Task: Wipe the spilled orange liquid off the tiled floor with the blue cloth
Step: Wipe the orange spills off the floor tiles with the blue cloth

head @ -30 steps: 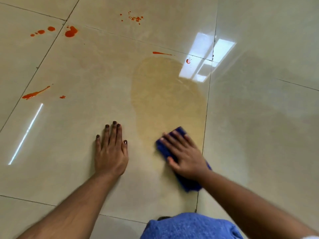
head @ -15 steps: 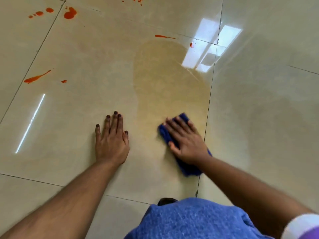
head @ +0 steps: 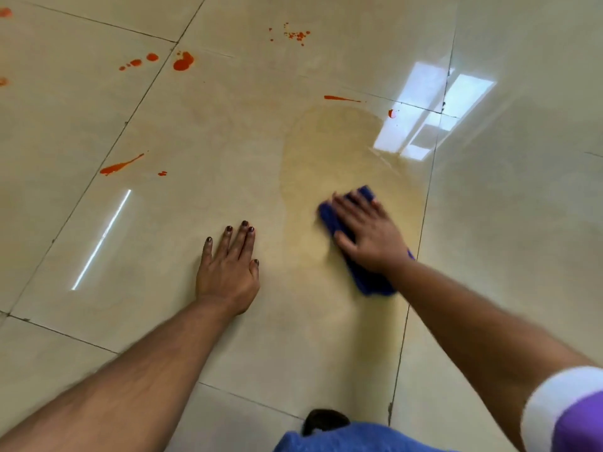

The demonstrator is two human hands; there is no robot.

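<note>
My right hand (head: pixel 370 234) presses flat on the blue cloth (head: pixel 368 282), which lies on the beige tiled floor (head: pixel 505 207) inside a pale yellowish wet smear (head: pixel 329 151). My left hand (head: pixel 228 270) rests flat on the floor to the left of the smear, fingers apart, holding nothing. Orange liquid shows as a streak (head: pixel 120 165) at left, a blob (head: pixel 183 61) and drops (head: pixel 138 62) at upper left, fine spatter (head: pixel 295 34) at the top, a thin streak (head: pixel 341 98) and a drop (head: pixel 391 113) just beyond the smear.
Dark grout lines cross the floor, one (head: pixel 421 236) running right of the cloth. A bright window reflection (head: pixel 424 115) lies beyond the smear. My blue-clad knee (head: pixel 352 438) and a dark shoe tip (head: pixel 323 419) show at the bottom edge.
My right hand has pushed the blue cloth forward, away from me, along the wet smear. My left hand has stayed planted. The view has tilted up, showing more spatter.
</note>
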